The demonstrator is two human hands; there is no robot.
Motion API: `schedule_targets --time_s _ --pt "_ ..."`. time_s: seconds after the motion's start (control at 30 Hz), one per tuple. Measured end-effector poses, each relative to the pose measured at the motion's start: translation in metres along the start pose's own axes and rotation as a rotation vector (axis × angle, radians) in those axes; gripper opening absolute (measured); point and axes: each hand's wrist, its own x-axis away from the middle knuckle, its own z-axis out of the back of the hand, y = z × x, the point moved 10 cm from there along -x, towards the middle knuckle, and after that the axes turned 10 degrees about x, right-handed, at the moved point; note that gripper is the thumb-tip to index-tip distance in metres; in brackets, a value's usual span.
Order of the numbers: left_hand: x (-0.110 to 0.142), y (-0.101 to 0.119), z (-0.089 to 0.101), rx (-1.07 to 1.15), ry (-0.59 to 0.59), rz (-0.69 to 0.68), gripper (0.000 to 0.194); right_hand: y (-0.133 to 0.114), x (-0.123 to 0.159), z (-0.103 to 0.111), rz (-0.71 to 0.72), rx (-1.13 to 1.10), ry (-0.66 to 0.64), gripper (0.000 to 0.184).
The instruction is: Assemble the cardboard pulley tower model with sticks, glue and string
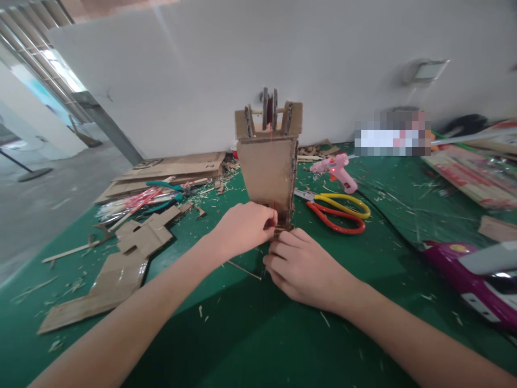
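The green worktop (pixel 194 345) carried a cardboard tower (pixel 266 167), upright toward the back edge. Close together at its foot were the left hand (pixel 252 226) and the right hand (pixel 301 264), fingers curled; whether either gripped anything was hidden. From the cardboard spool (pixel 265 110) on top ran a red thread (pixel 271 133). The step seemed to be working its lower end, the next move probably calling for a fine pinch without slack.

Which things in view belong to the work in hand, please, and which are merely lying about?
Apparently in the work: cardboard tower; red string at the left hand.
Likely lying about: scissors; teal-handled pliers; cardboard pieces; glue gun, though lit.
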Motion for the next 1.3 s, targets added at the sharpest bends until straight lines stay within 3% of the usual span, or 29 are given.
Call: schedule_targets --time_s 0.3,0.73,1.1,1.3 --pt "0.002 -0.002 -0.004 0.001 -0.064 -0.061 0.016 0.009 0.004 0.002 -0.048 -0.100 -0.041 0.015" --pt "0.001 0.001 -0.004 -0.108 -0.018 -0.030 0.013 0.003 0.002 0.000 -0.038 -0.163 -0.073 0.013" --pt "0.003 0.003 -0.007 -0.133 -0.061 -0.126 0.009 0.035 0.004 0.015 -0.217 0.123 0.091 0.019" --pt "0.005 0.007 -0.005 -0.079 -0.093 -0.167 0.016 0.032 0.003 0.011 -0.211 0.139 0.065 0.019"
